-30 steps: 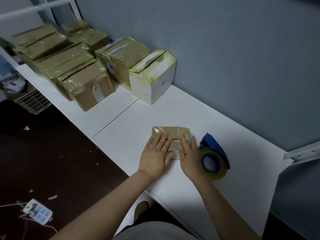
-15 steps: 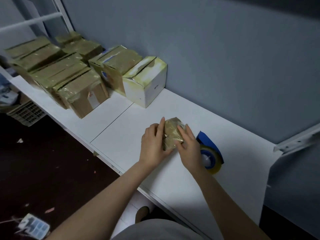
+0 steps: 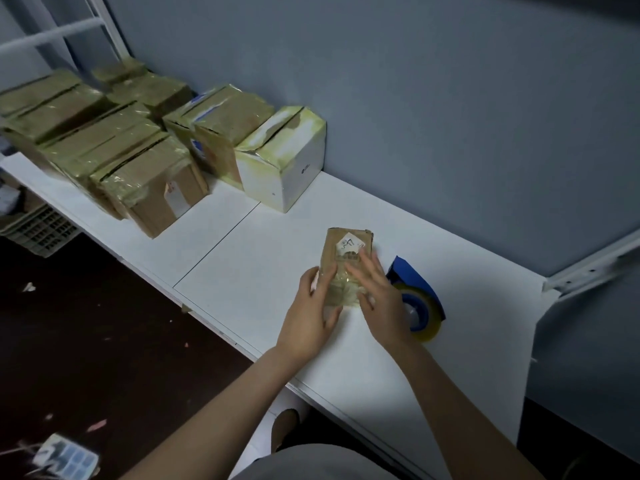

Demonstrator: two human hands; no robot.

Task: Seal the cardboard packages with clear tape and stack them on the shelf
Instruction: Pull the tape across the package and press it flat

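Observation:
A small flat cardboard package (image 3: 346, 252) with a white label lies on the white shelf (image 3: 263, 258), its long side pointing away from me. Glossy clear tape covers its near half. My left hand (image 3: 311, 313) holds its left near edge, thumb on top. My right hand (image 3: 377, 296) lies flat on the taped part, fingers straight. A blue tape dispenser (image 3: 420, 306) with a yellowish roll stands just right of my right hand, partly hidden by it.
Several taped brown boxes (image 3: 104, 147) stand in rows at the shelf's far left, and a white taped box (image 3: 287, 161) stands nearest. A grey wall runs behind. A white bracket (image 3: 595, 268) juts out at right. A crate (image 3: 41, 230) and a power strip (image 3: 65, 459) are on the dark floor.
The package was flat under both hands, got tipped up on edge, and now lies flat again turned lengthwise with its label side up. My right hand has moved onto its taped part.

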